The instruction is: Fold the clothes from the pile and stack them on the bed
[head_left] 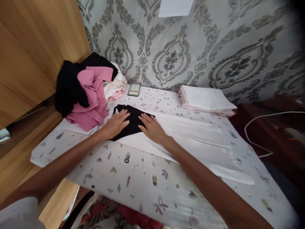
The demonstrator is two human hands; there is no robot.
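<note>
A garment with a black section (pixel 133 122) and long white sections (pixel 190 136), which look like trouser legs, lies spread flat across the printed cover (pixel 140 171). My left hand (pixel 117 123) rests on the left part of the black cloth, fingers stretched out and slightly apart. Just right of it, my right hand (pixel 152 126) lies flat where the black meets the white, its fingertips on the black. Neither hand grips anything; both palms face down on the cloth.
Pink cloth (pixel 95 92) and black cloth (pixel 69 86) are heaped at the back left, beside a wooden panel (pixel 40 41). Folded white cloth (pixel 205 98) is stacked at the back right, near a white cable (pixel 246 130). A small box (pixel 134 90) stands by the patterned wall (pixel 171 57).
</note>
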